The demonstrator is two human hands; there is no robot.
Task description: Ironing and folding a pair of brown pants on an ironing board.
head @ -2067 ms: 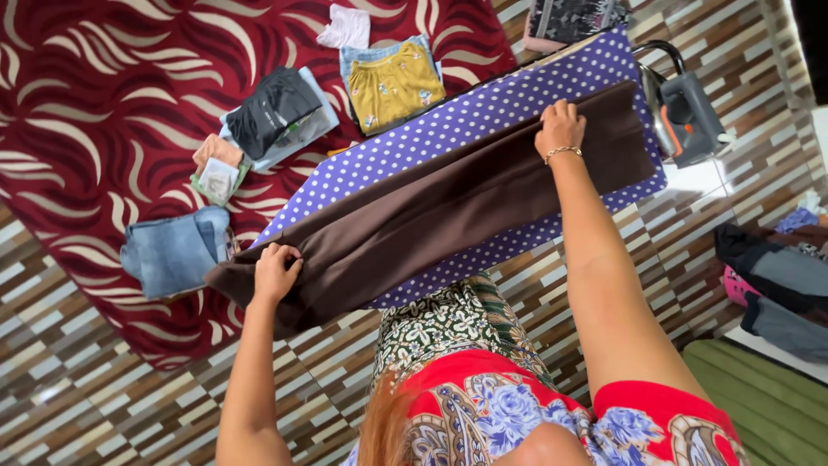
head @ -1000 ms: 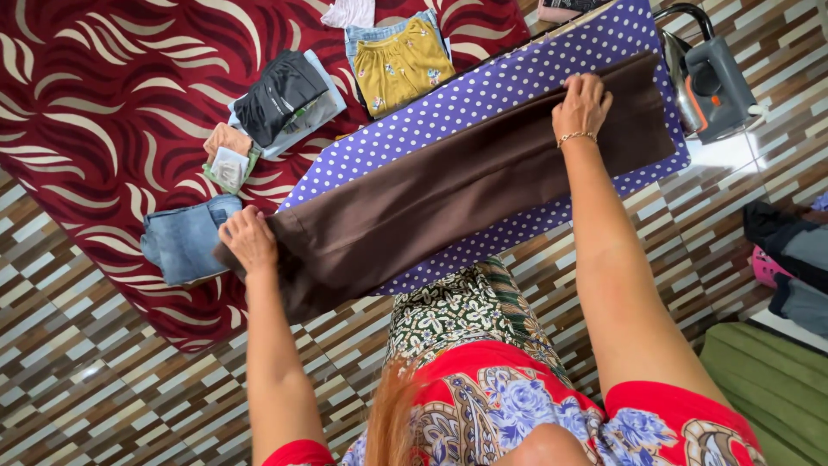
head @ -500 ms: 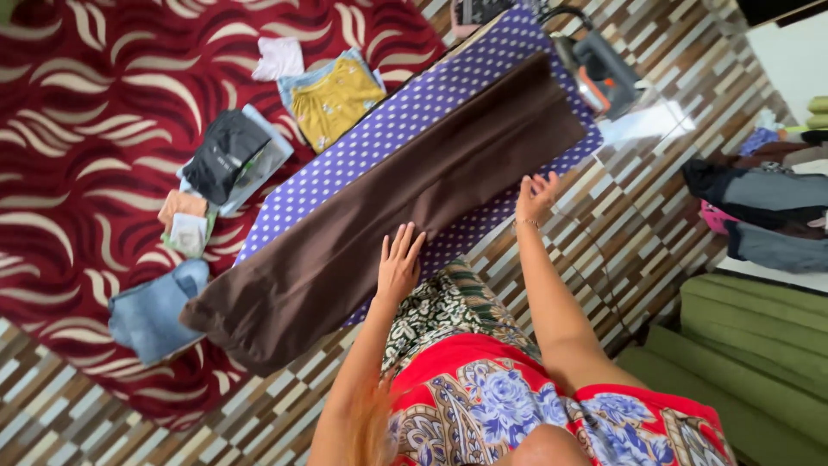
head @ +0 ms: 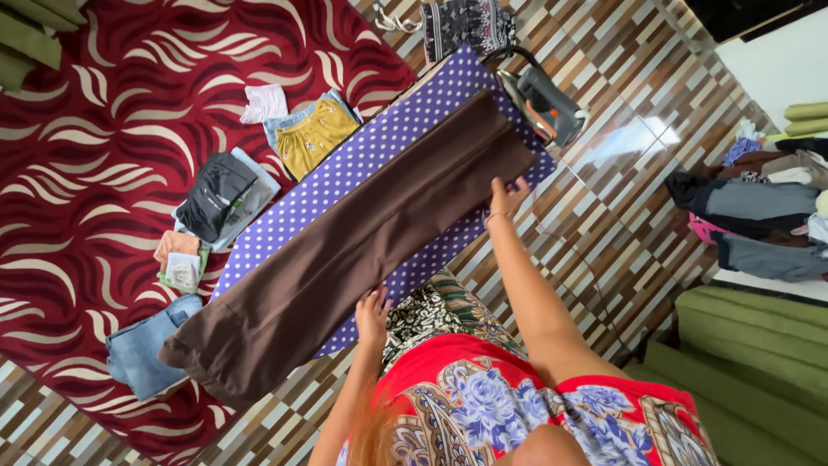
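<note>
Half a second earlier the left hand [head: 373,312] had lain flat and fully on the brown cloth [head: 354,246], fingers spread; now it sat at the cloth's near edge, fingers loosely spread and resting on the hem where it meets the dotted purple ironing board [head: 345,173]. The right hand [head: 504,194], which had hovered open off the board's near side, had moved up to the far corner of the cloth and touched its edge with fingers bent; whether it pinched the fabric could not be told. The cloth lay folded long along the board, its left end hanging past the board's tip over the red patterned rug [head: 95,129]. The iron [head: 543,103] stood at the board's far end, just beyond the cloth. Folded clothes [head: 224,194] lay on the rug beyond the board's far edge, blue jeans [head: 142,349] near the hanging end. Bare patterned floor [head: 604,216] lay open to the right.
</note>
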